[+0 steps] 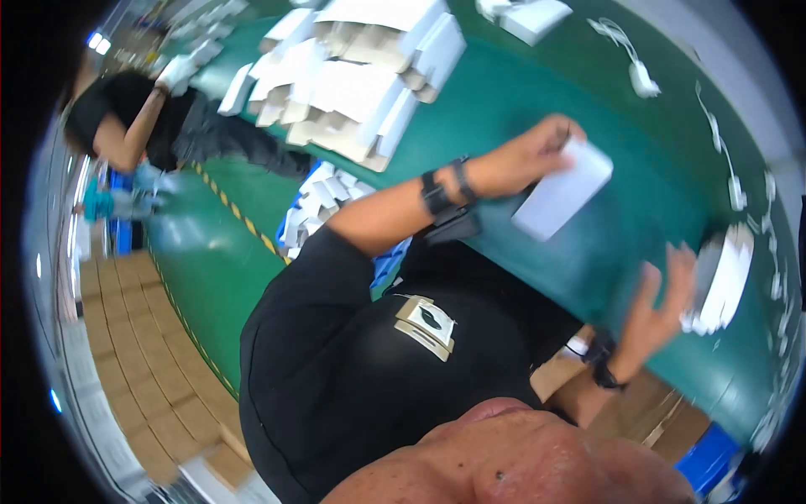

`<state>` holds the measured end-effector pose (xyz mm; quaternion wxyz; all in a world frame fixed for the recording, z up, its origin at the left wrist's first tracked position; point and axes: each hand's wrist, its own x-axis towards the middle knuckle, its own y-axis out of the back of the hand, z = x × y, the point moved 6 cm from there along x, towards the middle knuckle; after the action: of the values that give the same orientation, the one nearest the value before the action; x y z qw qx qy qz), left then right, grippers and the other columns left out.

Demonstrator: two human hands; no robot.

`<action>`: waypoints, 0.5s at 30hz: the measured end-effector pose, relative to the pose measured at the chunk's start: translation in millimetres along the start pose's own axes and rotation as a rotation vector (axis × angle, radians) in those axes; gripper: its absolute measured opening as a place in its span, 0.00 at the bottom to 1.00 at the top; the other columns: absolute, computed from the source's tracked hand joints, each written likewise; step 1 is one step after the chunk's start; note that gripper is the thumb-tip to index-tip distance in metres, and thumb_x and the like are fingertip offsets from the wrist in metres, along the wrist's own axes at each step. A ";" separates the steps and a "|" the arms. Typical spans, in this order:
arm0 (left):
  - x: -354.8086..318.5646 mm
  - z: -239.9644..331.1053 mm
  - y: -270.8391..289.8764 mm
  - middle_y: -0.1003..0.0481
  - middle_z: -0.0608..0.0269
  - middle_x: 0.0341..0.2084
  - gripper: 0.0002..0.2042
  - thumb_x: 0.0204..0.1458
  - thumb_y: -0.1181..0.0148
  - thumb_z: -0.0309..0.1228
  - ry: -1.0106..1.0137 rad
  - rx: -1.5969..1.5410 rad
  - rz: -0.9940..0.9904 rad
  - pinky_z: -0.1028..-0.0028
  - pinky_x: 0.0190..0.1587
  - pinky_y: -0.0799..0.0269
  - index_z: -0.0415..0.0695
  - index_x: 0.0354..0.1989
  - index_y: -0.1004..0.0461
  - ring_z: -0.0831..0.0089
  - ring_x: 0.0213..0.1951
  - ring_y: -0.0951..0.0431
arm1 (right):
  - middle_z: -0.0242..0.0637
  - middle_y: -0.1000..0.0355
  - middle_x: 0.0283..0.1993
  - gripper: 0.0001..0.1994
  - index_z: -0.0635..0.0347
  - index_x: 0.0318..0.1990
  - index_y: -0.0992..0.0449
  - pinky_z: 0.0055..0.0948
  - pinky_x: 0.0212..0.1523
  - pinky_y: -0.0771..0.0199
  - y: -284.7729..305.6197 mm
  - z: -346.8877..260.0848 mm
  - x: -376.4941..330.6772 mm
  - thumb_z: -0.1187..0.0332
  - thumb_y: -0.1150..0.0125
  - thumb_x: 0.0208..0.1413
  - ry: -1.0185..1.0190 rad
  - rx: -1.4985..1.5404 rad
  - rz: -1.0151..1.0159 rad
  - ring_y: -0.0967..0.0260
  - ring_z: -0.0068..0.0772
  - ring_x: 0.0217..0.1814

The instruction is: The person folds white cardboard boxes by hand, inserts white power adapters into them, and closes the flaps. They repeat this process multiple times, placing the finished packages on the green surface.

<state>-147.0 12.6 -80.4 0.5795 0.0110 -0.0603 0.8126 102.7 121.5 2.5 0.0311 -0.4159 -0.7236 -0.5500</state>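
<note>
Left hand (527, 155) grips white box (562, 189); right hand (663, 298) apart.

- The left hand (525, 155) grips a white box (561, 190) on the green table (520, 101).
- The right hand (663, 302), fingers spread and blurred, is beside a white stack (722, 281).
- Open white cartons (353, 76) are piled at the far left.

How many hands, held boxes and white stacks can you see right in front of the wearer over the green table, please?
Hands: 2, left hand and right hand
White box in the left hand's grip: 1
Stack of white pieces beside the right hand: 1
Total: 4
</note>
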 end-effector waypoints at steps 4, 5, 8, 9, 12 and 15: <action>91.1 -5.0 68.5 0.29 0.60 0.41 0.17 0.59 0.43 0.25 -0.159 -0.297 0.502 0.68 0.45 0.26 0.43 0.54 0.39 0.71 0.42 0.26 | 0.52 0.29 0.61 0.23 0.66 0.57 0.25 0.47 0.64 0.36 56.3 86.2 6.3 0.59 0.37 0.60 -0.116 -0.825 0.218 0.33 0.54 0.63; 105.0 -18.4 85.6 0.29 0.58 0.41 0.18 0.58 0.41 0.25 -0.194 -0.265 0.641 0.67 0.45 0.26 0.43 0.54 0.39 0.70 0.42 0.26 | 0.52 0.29 0.61 0.23 0.66 0.58 0.26 0.46 0.63 0.35 55.5 120.2 4.3 0.58 0.39 0.62 -0.171 -0.780 0.089 0.32 0.54 0.63; 142.0 -43.5 86.1 0.25 0.57 0.41 0.18 0.57 0.39 0.28 -0.154 -0.104 0.741 0.70 0.44 0.27 0.41 0.52 0.38 0.71 0.41 0.24 | 0.53 0.28 0.60 0.24 0.65 0.59 0.27 0.46 0.60 0.32 52.0 166.7 -15.3 0.57 0.43 0.64 -0.210 -0.665 -0.020 0.30 0.53 0.60; 148.4 -49.8 91.3 0.25 0.57 0.41 0.18 0.57 0.39 0.28 -0.173 -0.103 0.765 0.70 0.44 0.27 0.41 0.52 0.38 0.71 0.41 0.24 | 0.52 0.28 0.59 0.23 0.65 0.60 0.27 0.45 0.59 0.31 51.4 163.6 -10.0 0.57 0.45 0.65 -0.173 -0.594 -0.023 0.29 0.53 0.59; 150.2 -72.5 115.3 0.26 0.56 0.41 0.19 0.54 0.36 0.28 -0.112 -0.157 1.009 0.69 0.44 0.27 0.41 0.51 0.36 0.68 0.39 0.24 | 0.51 0.26 0.57 0.19 0.65 0.59 0.26 0.41 0.57 0.28 56.1 149.7 8.7 0.65 0.47 0.65 -0.397 -0.512 -0.088 0.28 0.52 0.58; 133.0 -54.0 106.5 0.30 0.55 0.46 0.18 0.50 0.36 0.27 -0.272 0.347 1.108 0.67 0.46 0.28 0.43 0.49 0.33 0.67 0.44 0.27 | 0.50 0.25 0.56 0.16 0.66 0.58 0.26 0.39 0.55 0.26 24.8 113.8 29.9 0.69 0.48 0.66 -0.419 -0.381 -0.096 0.27 0.51 0.56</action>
<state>-288.3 109.5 -131.4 0.0462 0.1766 0.0030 0.9832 145.9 233.3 -8.1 -0.2237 -0.4841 -0.6168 -0.5789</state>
